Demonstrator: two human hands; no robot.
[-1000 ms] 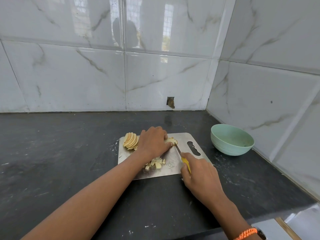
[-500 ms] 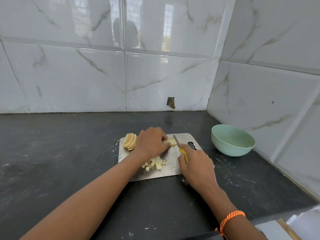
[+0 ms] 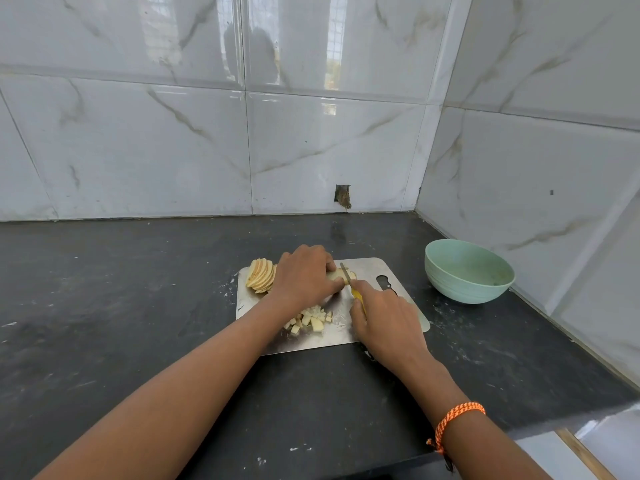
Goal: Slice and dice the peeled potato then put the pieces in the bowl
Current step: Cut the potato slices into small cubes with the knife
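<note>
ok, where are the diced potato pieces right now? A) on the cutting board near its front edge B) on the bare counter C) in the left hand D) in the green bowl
A: the diced pieces sit in a small pile on the cutting board near its front edge; the green bowl looks empty.

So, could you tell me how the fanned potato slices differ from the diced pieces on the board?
The potato slices are thin rounded discs leaning in a fanned row at the cutting board's far left corner; the diced pieces are small chunks scattered loosely near its front edge. Both are pale yellow potato, on the board, not in the bowl.
</note>
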